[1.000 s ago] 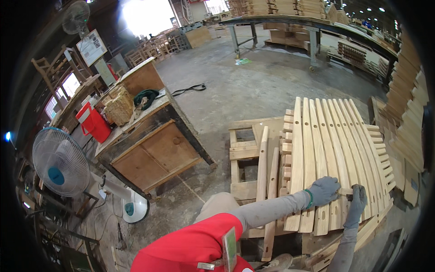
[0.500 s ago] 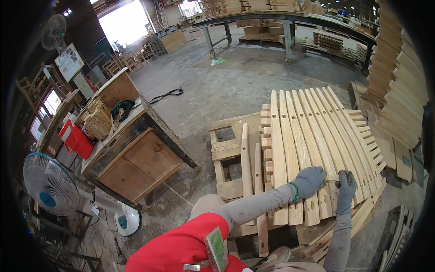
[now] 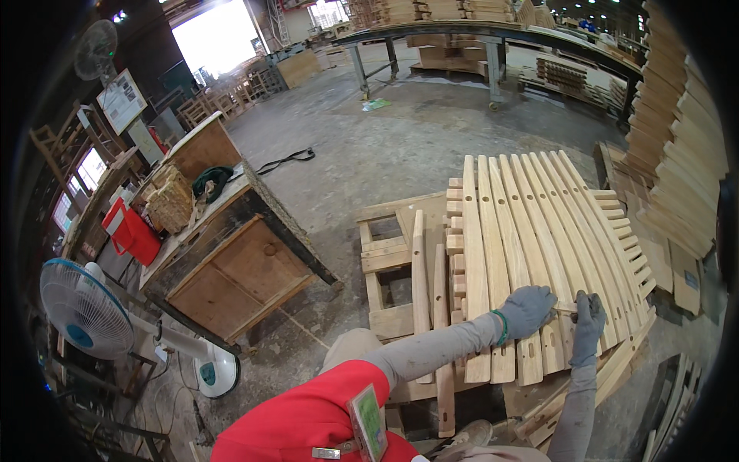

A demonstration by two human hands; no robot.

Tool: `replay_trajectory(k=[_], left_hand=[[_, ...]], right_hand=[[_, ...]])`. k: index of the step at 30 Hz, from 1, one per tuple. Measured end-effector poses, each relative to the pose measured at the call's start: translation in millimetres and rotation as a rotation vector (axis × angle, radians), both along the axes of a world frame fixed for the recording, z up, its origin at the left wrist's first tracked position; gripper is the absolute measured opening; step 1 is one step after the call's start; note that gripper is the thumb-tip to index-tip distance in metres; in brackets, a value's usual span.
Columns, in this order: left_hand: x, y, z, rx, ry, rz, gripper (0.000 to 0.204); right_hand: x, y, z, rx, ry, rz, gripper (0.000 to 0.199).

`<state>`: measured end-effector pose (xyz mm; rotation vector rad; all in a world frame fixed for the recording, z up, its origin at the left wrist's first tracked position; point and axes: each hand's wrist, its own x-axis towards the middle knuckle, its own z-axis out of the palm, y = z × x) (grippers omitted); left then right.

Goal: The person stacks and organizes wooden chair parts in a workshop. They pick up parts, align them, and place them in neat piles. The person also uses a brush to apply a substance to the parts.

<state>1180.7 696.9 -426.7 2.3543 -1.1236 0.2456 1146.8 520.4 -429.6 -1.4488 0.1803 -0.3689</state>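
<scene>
Long, curved wooden slats [image 3: 531,208] with holes lie side by side on top of a stack at the right. Both hands wear grey gloves and are over the lower part of these slats. My left hand [image 3: 528,310] is closed, palm down, with a green band at its wrist. Just to its right, my right hand [image 3: 589,322] has its fingers bent in a pinch. A thin, pale strip [image 3: 566,307] spans the small gap between the hands, its ends at their fingertips. What the strip is made of cannot be made out.
Two loose slats [image 3: 440,323] lie left of the stack, by a wooden pallet [image 3: 385,254]. A wooden cabinet [image 3: 239,277] with a red bag [image 3: 135,233] and a white fan [image 3: 85,308] stand at the left. Tall wood stacks [image 3: 677,146] rise at the right; a long table [image 3: 493,32] is behind.
The whole view has shifted very slightly. Both hands stay at nearly the same place on the slats, with the pale strip still between them.
</scene>
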Motion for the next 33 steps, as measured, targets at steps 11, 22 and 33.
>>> replay_trajectory(k=[11,22,33], left_hand=[[-3,-3,8,0.063,0.068,0.001,0.027],[-2,-4,7,0.033,0.038,0.050,0.025],[2,-3,-2,0.028,-0.032,-0.022,0.027]], right_hand=[[-3,-4,-1,-0.013,0.035,-0.041,0.018],[-4,2,9,-0.129,0.068,0.017,0.032],[-3,0,8,-0.358,0.043,0.014,0.042]])
